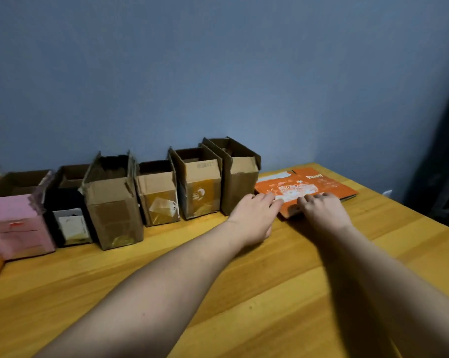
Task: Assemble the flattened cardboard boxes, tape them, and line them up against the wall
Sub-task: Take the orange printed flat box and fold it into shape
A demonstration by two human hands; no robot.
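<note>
Flattened orange box [306, 188] lies flat on wooden table [244, 293], right of six assembled boxes along blue wall [218, 73]. Left hand [254, 215] and right hand [321, 210] apart, fingers extended, resting on near edge, no grip visible. Judged light, stiff, thin; lift by near edge.

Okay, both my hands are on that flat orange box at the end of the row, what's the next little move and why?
Probably pinch its near edge and lift it toward you. The orange box lies flattened on the table, beside the standing brown box. Your left hand and right hand only rest on its near edge, so it needs raising before it can be opened.
</note>
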